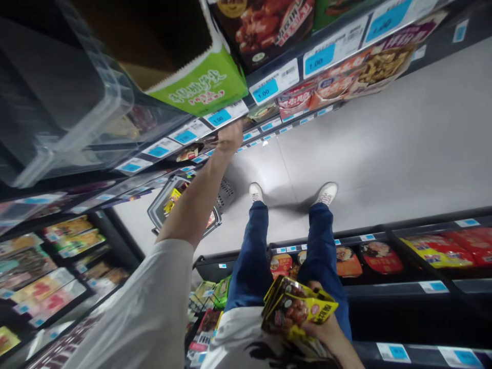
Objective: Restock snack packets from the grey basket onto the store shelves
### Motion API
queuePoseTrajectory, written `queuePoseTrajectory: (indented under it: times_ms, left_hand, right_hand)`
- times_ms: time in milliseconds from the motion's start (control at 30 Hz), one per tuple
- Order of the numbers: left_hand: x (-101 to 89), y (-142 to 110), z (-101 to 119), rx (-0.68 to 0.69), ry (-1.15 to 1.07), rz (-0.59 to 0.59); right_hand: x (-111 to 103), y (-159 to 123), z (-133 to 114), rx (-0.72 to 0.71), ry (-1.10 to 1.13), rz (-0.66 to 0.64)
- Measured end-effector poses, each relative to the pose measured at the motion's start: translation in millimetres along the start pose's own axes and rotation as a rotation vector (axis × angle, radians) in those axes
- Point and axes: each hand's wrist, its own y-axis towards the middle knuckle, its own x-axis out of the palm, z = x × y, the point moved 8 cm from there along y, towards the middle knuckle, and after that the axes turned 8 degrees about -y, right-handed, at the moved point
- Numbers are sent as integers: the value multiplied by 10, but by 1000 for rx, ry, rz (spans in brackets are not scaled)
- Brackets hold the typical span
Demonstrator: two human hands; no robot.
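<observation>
My right hand is closed around several yellow-and-brown snack packets, held against the front of my body. Pictures of brown food pieces show on the packets. My left arm stretches forward to the shelf, and my left hand reaches in below the price-tag edge. Its fingers are hidden behind the shelf and the packets there, so I cannot see whether they grip anything. Just above that hand stands a green open carton. Beneath my left forearm, a grey shopping basket on the floor holds a yellow-and-black packet.
Shelves with blue-and-white price tags run along the front. Clear plastic bins stand at upper left. Behind my legs is another shelf with red food bowls and red packs. Grey floor lies between the shelves.
</observation>
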Motion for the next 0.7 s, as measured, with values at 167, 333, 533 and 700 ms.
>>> queuePoseTrajectory:
  times_ms: [167,333,533,700]
  left_hand:
    - [194,-308,218,33,208,-40]
    - [185,-328,242,63,264,3]
    - [216,-182,-2,91,104,12]
    - [350,-201,-321,11,168,-78]
  right_hand:
    - [-360,190,-943,-370,-184,230]
    - [1,648,-2674,-1084,-413,307]
    - [1172,1335,-3925,-1610,-798,137]
    - [1783,1614,-4138,-1791,-1103,91]
